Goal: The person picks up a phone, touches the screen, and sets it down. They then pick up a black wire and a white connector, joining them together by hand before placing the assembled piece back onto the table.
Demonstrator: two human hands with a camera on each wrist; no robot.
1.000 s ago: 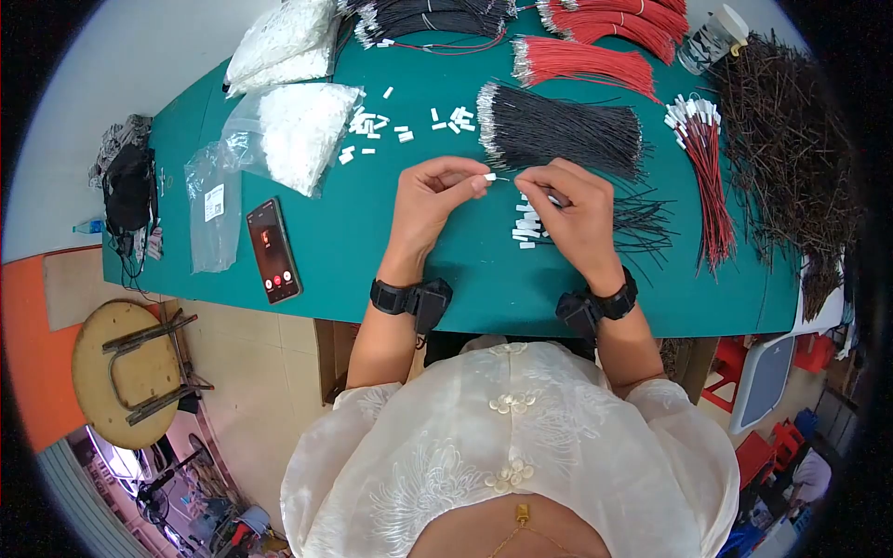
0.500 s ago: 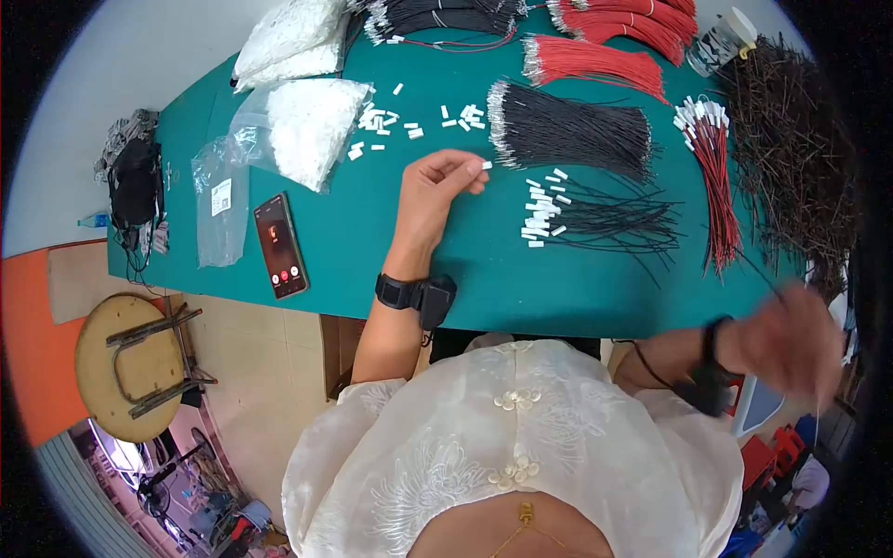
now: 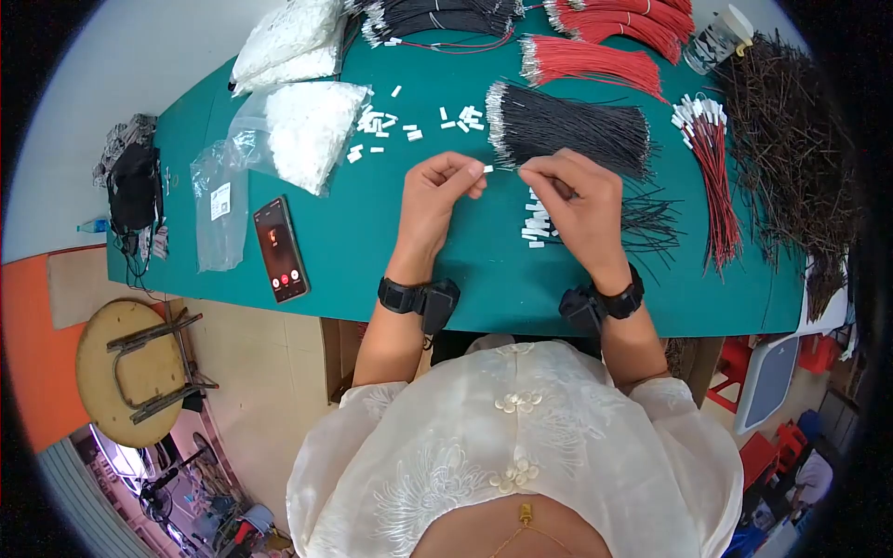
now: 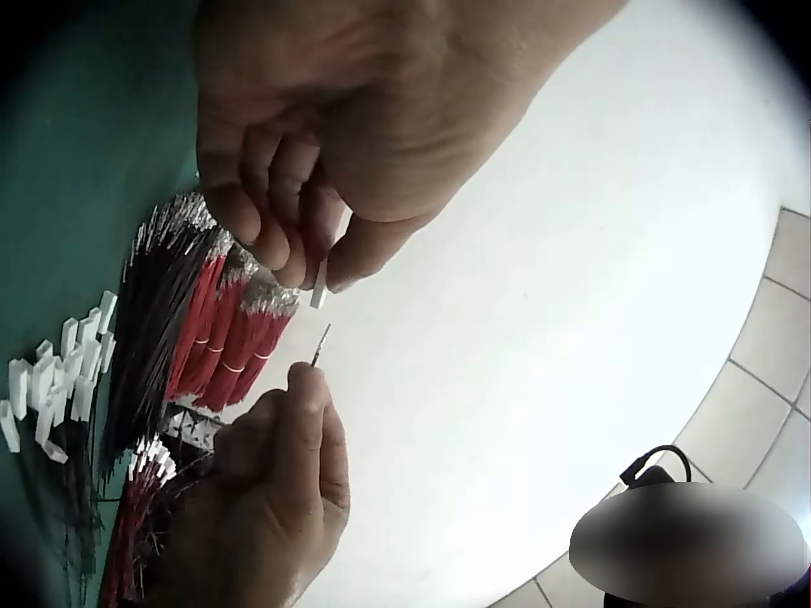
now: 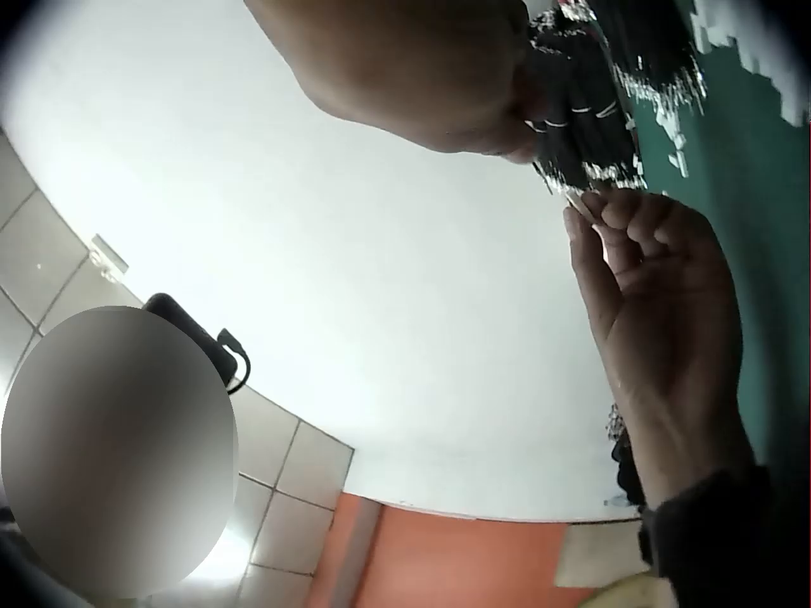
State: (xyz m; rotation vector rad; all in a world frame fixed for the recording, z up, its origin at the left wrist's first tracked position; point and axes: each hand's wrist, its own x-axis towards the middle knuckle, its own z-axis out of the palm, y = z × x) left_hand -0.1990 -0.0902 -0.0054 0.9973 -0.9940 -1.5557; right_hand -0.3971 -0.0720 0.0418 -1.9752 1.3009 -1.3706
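Note:
Between thumb and fingers, the left hand (image 3: 433,200) pinches a small white connector housing (image 3: 487,169). Just to its right, the right hand (image 3: 584,200) pinches a thin wire; its bare metal end (image 4: 325,340) points up at the housing (image 4: 318,286) in the left wrist view, with a small gap between them. Beneath and beside the right hand lie black wires with white housings (image 3: 537,223) on their ends. Behind both hands is a bundle of loose black wires (image 3: 572,126) with metal tips.
Loose white housings (image 3: 414,135) and an open bag of them (image 3: 307,130) lie to the left, near a phone (image 3: 281,249). Red wire bundles (image 3: 595,67) are at the back. Red wires with housings (image 3: 716,186) and a dark wire heap (image 3: 791,149) stand right.
The right hand swung out past the table's right front edge, then came back beside the left hand, holding a wire. The left hand has stayed nearly in place with a housing.

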